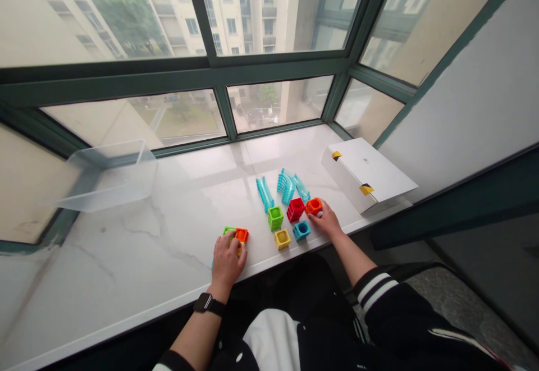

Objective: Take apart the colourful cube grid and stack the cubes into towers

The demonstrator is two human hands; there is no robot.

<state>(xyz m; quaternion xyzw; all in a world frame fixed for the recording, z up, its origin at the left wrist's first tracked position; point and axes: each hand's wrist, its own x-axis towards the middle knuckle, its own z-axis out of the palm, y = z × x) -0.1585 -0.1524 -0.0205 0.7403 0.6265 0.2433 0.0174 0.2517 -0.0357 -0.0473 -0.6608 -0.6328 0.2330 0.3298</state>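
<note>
My left hand point(227, 259) rests near the front edge of the marble sill point(168, 247), its fingers curled over a small cluster of cube blocks, a green one point(228, 229) and an orange one point(241, 234). My right hand point(325, 220) pinches an orange cube block point(314, 206) on the sill. Beside it stand a red cube point(295, 209), a green cube point(275, 217), a yellow cube point(282, 238) and a blue cube point(301, 229). Behind them lie light-blue track pieces point(286, 186).
A clear plastic bin point(110, 177) sits at the back left of the sill. A white box point(366, 174) with yellow tape lies at the right end. Window frames rise behind the sill. My lap and dark sleeves are below its front edge.
</note>
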